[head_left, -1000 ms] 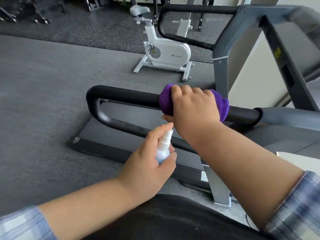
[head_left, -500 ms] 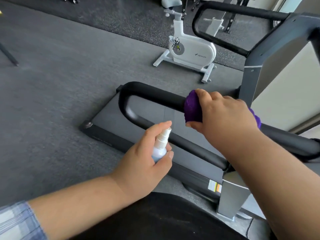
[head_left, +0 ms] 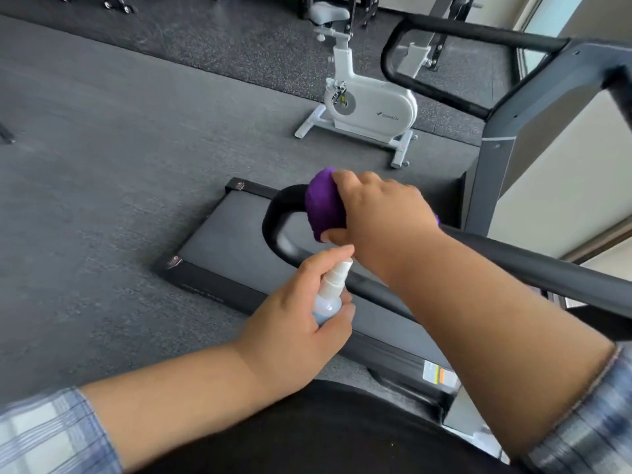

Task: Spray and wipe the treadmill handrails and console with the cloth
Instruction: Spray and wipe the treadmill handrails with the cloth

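A black padded treadmill handrail (head_left: 533, 265) runs from the right towards a curved end at centre. My right hand (head_left: 383, 213) grips a purple cloth (head_left: 323, 205) wrapped round the rail, close to its bend. Just below, my left hand (head_left: 297, 319) holds a small clear spray bottle (head_left: 330, 292) with a white nozzle, my forefinger on top of the nozzle, pointing up at the rail. The far handrail (head_left: 441, 25) loops at upper right. The console is out of view.
The treadmill deck (head_left: 225, 244) lies on the grey floor under the rail. Its grey upright (head_left: 492, 159) rises at right. A white exercise bike (head_left: 369, 104) stands beyond on darker matting. Other gym frames line the back.
My right hand has slid the purple cloth leftwards along the handrail to near its curved end. My left hand keeps the spray bottle just below.
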A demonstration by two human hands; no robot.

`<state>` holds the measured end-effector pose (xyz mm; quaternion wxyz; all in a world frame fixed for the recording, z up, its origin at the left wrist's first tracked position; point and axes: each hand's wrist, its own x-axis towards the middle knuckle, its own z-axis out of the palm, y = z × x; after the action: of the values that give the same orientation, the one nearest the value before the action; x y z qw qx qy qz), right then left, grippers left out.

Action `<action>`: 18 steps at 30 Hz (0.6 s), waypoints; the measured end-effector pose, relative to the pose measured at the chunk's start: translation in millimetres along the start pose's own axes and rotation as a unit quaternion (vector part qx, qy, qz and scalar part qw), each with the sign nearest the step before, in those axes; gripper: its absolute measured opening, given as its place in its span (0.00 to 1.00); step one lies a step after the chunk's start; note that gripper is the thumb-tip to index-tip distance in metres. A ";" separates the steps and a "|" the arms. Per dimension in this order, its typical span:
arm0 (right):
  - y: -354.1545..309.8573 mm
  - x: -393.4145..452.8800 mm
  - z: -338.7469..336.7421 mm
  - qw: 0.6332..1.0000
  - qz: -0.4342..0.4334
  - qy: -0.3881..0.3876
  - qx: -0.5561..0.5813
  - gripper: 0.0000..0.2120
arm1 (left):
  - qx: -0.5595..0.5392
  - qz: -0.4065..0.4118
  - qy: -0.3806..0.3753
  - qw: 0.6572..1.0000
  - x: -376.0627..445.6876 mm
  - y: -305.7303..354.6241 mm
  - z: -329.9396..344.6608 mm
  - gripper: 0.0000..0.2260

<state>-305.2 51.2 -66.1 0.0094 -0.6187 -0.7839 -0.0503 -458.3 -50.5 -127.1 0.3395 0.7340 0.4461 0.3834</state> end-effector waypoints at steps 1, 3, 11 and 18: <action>8.3 -7.3 -2.9 1.000 0.013 -0.012 0.021 0.38 | -0.002 0.005 0.001 1.000 0.8 -2.0 -5.5 0.28; 19.7 -17.2 -8.7 0.998 0.035 -0.026 0.045 0.39 | -0.010 0.015 0.008 1.000 2.9 -8.1 -17.2 0.28; -30.9 17.3 -7.6 0.999 0.024 -0.005 -0.044 0.34 | -0.038 0.016 0.031 0.999 9.2 -45.4 -66.1 0.27; -102.1 67.7 -4.3 0.987 -0.051 -0.043 -0.146 0.12 | -0.059 0.020 0.002 0.998 18.4 -61.6 -93.5 0.26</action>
<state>-420.5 93.0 -63.5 -0.1172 -0.5746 -0.7981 -0.1383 -557.8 3.9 -129.7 0.3736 0.7205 0.4087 0.4174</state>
